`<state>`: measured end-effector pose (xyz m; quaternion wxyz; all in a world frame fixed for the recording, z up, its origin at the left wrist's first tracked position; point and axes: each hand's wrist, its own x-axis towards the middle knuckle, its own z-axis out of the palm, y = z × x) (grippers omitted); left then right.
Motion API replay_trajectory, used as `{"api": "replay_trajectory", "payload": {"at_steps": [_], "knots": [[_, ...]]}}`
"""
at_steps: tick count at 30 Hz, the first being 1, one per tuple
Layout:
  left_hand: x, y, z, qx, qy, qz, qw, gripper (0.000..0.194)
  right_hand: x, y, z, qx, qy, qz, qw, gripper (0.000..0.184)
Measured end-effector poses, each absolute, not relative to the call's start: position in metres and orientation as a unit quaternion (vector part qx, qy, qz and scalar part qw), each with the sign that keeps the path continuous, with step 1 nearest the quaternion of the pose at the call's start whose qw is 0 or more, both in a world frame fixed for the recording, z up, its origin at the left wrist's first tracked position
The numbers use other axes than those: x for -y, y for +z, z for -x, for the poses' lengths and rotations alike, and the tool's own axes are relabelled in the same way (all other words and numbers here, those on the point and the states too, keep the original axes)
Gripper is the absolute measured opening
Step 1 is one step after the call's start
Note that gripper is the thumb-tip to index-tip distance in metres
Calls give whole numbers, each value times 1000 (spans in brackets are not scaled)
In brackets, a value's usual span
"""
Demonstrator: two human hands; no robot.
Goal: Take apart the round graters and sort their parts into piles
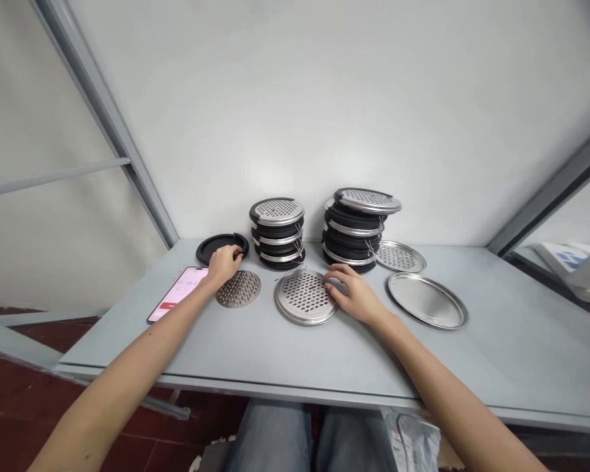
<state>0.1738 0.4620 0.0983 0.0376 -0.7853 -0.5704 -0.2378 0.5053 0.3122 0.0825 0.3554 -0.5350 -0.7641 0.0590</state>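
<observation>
At the back left lies a black plastic ring [207, 249] with a raised rim. My left hand [225, 263] has its fingers closed on the right side of that rim. Just below it is a loose perforated metal grater disc [238, 289], flat on the table. In the middle sits a round metal grater plate [305, 298] with slotted holes, lying on a shiny rimmed tray. My right hand [353, 293] rests at its right edge, fingers loosely bent and apart, the tips touching the rim.
Two stacks of black-rimmed round graters, a shorter left stack [278, 233] and a taller right stack [354, 229], stand by the wall. To the right lie another grater disc [401, 256] and a plain metal tray [427, 300]. A lit phone [179, 292] lies left on the grey table [255, 354].
</observation>
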Motion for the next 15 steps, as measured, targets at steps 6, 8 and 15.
{"api": "replay_trajectory", "payload": {"at_steps": [6, 8, 15], "knots": [[-460, 108, -154, 594, -219, 773, 37, 27, -311, 84, -504, 770, 67, 532, 346, 22], [-464, 114, -145, 614, -226, 755, 42, 33, -311, 84, -504, 772, 68, 531, 344, 22], [-496, 128, -123, 720, -199, 665, -5, 88, -311, 85, -504, 773, 71, 533, 338, 21]]}}
